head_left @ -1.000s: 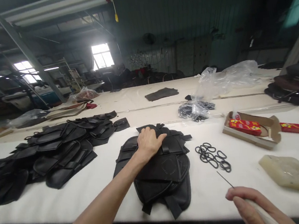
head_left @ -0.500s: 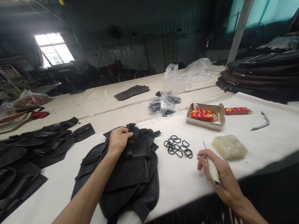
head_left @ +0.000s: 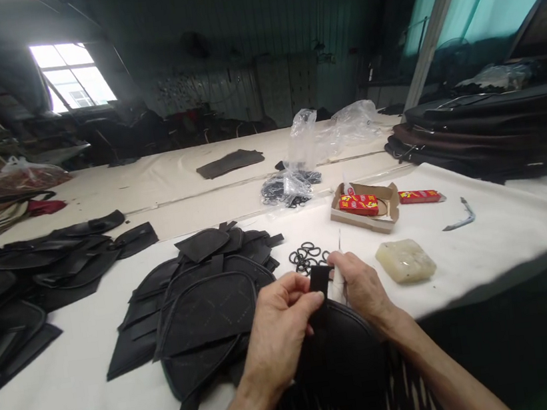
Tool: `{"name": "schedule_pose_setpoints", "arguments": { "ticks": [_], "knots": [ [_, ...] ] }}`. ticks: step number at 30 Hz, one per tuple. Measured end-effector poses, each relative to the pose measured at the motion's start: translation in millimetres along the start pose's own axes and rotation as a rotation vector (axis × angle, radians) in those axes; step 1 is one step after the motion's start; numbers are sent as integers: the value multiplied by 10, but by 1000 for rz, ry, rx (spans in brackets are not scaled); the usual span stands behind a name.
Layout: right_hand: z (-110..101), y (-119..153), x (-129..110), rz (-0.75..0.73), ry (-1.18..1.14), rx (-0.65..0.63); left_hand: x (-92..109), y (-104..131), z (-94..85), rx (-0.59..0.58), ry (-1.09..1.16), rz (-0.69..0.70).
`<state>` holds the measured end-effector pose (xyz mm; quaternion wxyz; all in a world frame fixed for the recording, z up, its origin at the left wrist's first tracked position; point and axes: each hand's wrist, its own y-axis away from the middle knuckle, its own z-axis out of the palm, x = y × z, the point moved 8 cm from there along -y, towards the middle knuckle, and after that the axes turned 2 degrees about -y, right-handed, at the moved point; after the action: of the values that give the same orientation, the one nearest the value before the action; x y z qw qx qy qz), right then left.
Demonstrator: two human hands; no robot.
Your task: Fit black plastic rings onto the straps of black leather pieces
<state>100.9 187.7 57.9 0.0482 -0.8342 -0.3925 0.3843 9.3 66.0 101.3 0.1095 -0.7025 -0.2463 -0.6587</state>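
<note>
Low in the middle of the frame, the left hand [head_left: 282, 328] pinches the short strap [head_left: 319, 279] of a black leather piece [head_left: 340, 351] between thumb and fingers, the piece lying toward the bottom edge of the frame over the near edge of the table [head_left: 499, 236]. The right hand [head_left: 362, 287] is closed just right of the strap, touching it, and grips a thin needle tool [head_left: 340, 244] whose tip points up toward the top of the frame. Just above the hands lies a cluster of black rings [head_left: 305, 258] on the white tabletop. Left of the hands sits a pile of black leather pieces [head_left: 205, 301], and farther left, at the frame's left edge, a second spread of similar pieces [head_left: 22, 285]. To the right of the hands rests a pale waxy block [head_left: 406, 260]; above it is an open cardboard box [head_left: 367, 206] with a red packet inside, and another red packet [head_left: 418, 196] lies beside it. A clear plastic bag [head_left: 295, 182] holding more rings stands in the upper middle. Dark stacked sheets [head_left: 491, 136] fill the right side.
</note>
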Motion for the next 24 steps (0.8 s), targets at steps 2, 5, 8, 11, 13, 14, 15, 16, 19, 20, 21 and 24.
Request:
{"name": "schedule_pose_setpoints", "arguments": {
  "ticks": [2,5,8,11,13,14,15,16,19,20,21,24],
  "knots": [
    [-13,6,11,3,16,-20,-222,4,73,10,-3,-50],
    [-25,20,55,30,19,-49,-472,-39,76,70,-29,-80],
    [-17,30,83,38,24,-71,-589,-97,87,82,-51,-77],
    [-8,43,56,-4,34,-111,-614,-129,105,67,-76,-76],
    [-18,59,22,-47,45,-144,-615,-132,106,54,-92,-79],
    [-28,69,4,-68,51,-158,-616,-132,106,44,-97,-78],
    [-38,78,-11,-87,56,-170,-619,-132,107,32,-100,-74],
    [-45,86,-24,-104,58,-183,-625,-133,111,16,-102,-69],
    [-41,103,-46,-132,52,-208,-643,-143,132,-33,-115,-45],
    [-31,106,-48,-133,46,-211,-644,-147,138,-43,-128,-34],
    [-21,109,-45,-131,38,-210,-643,-148,140,-46,-144,-25],
    [-4,118,-11,-96,-1,-176,-620,-139,127,-16,-183,-9]
  ]
}}
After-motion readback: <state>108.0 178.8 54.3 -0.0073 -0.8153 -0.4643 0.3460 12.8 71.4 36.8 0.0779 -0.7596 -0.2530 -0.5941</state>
